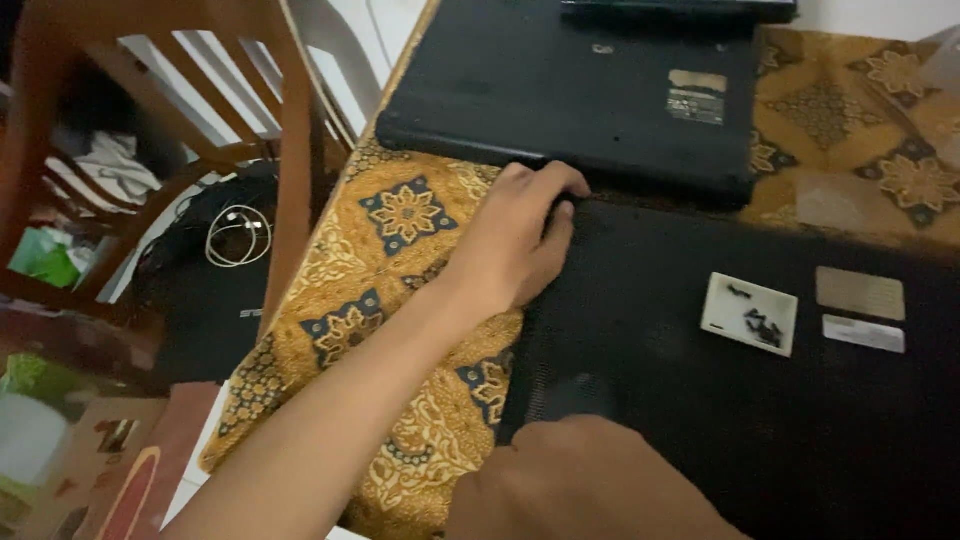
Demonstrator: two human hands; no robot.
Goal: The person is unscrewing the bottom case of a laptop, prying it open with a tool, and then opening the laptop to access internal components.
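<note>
My left hand [515, 245] reaches across the patterned yellow cloth [390, 250], fingers curled over the far left corner of a flat black mesh panel [700, 420] lying on the table. Only the back of my right hand [590, 485] shows at the bottom edge. It lies at the panel's near left corner with its fingers hidden. Just beyond the panel, a black laptop [570, 90] lies upside down, its underside facing up. On the panel sits a small white tray [748, 313] holding several dark screws.
Two pale rectangular cards [860, 292] [863, 333] lie on the panel right of the tray. A wooden chair [290, 130] stands left of the table. A white coiled cable [238, 235] and a dark bag [205, 300] lie on the floor beneath it.
</note>
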